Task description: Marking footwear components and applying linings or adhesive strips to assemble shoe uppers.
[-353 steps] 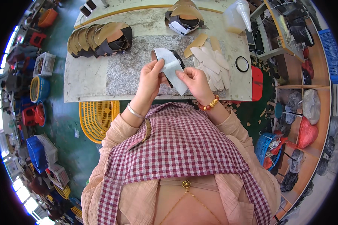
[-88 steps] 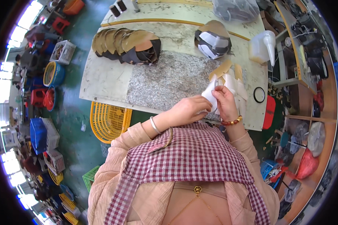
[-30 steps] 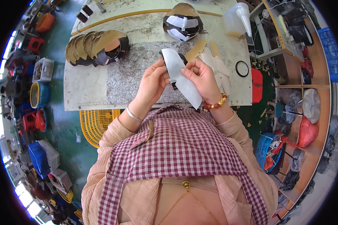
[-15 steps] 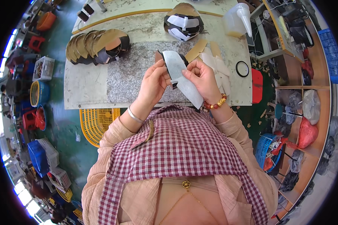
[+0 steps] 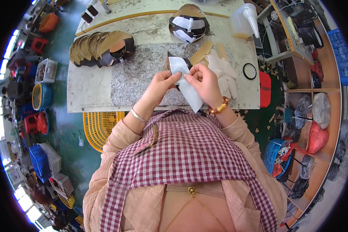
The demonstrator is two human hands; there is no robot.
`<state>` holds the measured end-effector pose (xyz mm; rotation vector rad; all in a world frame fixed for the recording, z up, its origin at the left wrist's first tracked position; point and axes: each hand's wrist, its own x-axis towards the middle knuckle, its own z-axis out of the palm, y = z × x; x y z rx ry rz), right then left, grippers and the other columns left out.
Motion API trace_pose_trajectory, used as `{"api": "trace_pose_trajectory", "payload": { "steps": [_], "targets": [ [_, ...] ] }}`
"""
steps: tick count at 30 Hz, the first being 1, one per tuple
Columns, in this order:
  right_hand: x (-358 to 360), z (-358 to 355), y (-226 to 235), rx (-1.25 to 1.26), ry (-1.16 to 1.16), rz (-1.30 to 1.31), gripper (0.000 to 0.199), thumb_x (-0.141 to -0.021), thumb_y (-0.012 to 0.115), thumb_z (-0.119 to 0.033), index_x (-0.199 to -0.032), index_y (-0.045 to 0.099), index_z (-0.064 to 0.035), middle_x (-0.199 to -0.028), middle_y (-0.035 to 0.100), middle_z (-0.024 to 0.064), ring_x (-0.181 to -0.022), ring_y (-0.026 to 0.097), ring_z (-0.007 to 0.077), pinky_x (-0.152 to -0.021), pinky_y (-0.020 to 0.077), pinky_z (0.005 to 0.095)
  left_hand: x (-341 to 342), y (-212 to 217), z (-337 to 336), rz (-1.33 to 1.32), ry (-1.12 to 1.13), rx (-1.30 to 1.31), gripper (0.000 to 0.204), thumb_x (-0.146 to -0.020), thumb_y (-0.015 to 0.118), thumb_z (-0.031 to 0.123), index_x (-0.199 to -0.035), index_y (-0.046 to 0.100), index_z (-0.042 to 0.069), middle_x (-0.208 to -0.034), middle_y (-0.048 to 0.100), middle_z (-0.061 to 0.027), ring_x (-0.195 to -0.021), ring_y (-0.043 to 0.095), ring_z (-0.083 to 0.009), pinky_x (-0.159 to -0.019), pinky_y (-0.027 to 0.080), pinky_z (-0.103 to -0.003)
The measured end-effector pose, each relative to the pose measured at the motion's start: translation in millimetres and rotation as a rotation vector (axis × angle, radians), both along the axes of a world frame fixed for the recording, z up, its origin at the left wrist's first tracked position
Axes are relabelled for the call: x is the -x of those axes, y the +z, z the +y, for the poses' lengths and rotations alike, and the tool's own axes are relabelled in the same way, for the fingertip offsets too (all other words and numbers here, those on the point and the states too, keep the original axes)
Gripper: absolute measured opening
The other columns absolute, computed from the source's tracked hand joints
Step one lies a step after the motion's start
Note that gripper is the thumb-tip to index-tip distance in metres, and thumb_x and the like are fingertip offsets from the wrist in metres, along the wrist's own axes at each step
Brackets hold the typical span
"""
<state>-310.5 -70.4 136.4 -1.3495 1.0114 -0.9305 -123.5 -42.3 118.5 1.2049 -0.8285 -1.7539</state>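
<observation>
Between my hands, above the table's near edge, is a dark shoe upper piece (image 5: 186, 60) with a white reinforcement strip (image 5: 191, 95) lying over it. My left hand (image 5: 162, 82) is closed on the strip's left edge, its thumb pressed on the white surface. My right hand (image 5: 206, 82) pinches the strip and the dark piece from the right, thumb near its middle. The strip's lower end hangs free toward my apron. Most of the dark piece is hidden behind the strip and my fingers.
Shoe upper pieces (image 5: 100, 46) lie overlapped at the left of the table (image 5: 89, 87). More uppers (image 5: 189, 25) are stacked at the back. White and tan strips (image 5: 222, 73) lie to the right, near a black tape ring (image 5: 249, 71) and a spouted bottle (image 5: 245, 21). A yellow basket (image 5: 100, 127) stands below left.
My left hand has shifted right and down, its thumb now on the strip's face near my right thumb. The strip has turned slightly more upright, its lower end moving left.
</observation>
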Motion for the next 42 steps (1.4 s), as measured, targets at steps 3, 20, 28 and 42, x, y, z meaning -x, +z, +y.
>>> {"api": "trace_pose_trajectory", "payload": {
  "steps": [3, 20, 28, 42],
  "targets": [
    [-1.3, 2.0, 14.2, 0.271, -0.075, 0.651, 0.010, -0.087, 0.068, -0.009, -0.089, 0.059, -0.0045, -0.068, 0.057, -0.0022, -0.056, 0.045, 0.0027, -0.051, 0.0354, 0.0149, -0.2, -4.4, 2.3, 0.020, 0.102, 0.026, 0.025, -0.095, 0.060, 0.017, -0.107, 0.063, -0.005, -0.093, 0.068, -0.0093, -0.075, 0.063, -0.0112, -0.069, 0.052, -0.020],
    [-2.1, 11.4, -13.7, 0.038, -0.026, 0.124, 0.019, -0.087, 0.070, -0.015, -0.074, 0.059, -0.0062, -0.066, 0.055, -0.0027, -0.057, 0.045, 0.0049, -0.052, 0.0375, 0.0171, 27.2, 26.6, 10.2, 0.429, 0.412, -0.049, 0.022, -0.095, 0.060, 0.015, -0.105, 0.060, -0.005, -0.086, 0.067, -0.0079, -0.073, 0.063, -0.0110, -0.065, 0.052, -0.018],
    [-6.5, 1.9, -5.7, 0.096, 0.078, 0.489, 0.021, -0.087, 0.071, -0.021, -0.078, 0.063, -0.0029, -0.067, 0.060, 0.0021, -0.058, 0.052, 0.0105, -0.052, 0.0404, 0.0214, 31.6, 20.5, 6.9, 0.298, 0.466, 0.181, 0.020, -0.090, 0.066, 0.008, -0.106, 0.060, -0.002, -0.087, 0.068, -0.0079, -0.073, 0.064, -0.0124, -0.065, 0.053, -0.020],
    [-37.5, -14.5, -12.7, -0.759, 0.078, -0.805, 0.026, -0.093, 0.064, -0.022, -0.108, 0.063, -0.0004, -0.100, 0.067, 0.0096, -0.087, 0.063, 0.0174, -0.079, 0.0516, 0.0295, 3.6, 10.5, 13.0, -0.423, 0.155, 0.334, 0.018, -0.081, 0.073, 0.006, -0.096, 0.065, -0.001, -0.077, 0.067, -0.0073, -0.065, 0.058, -0.0085, -0.058, 0.047, -0.020]
  ]
}}
